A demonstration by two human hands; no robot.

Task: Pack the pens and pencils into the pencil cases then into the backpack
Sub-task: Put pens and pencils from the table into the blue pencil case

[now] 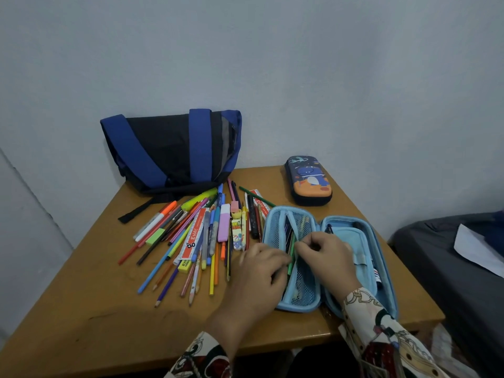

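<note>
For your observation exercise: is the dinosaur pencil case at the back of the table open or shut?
Shut. The dinosaur pencil case lies flat with its printed lid down, no gap showing.

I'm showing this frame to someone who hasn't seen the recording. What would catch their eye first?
Probably the colourful pile of pens and pencils fanned across the middle of the table, in front of the blue and black backpack at the wall. Next, the open blue case at the near right, where the left hand and right hand work at its mesh pocket, and the closed dinosaur case behind it.
</note>
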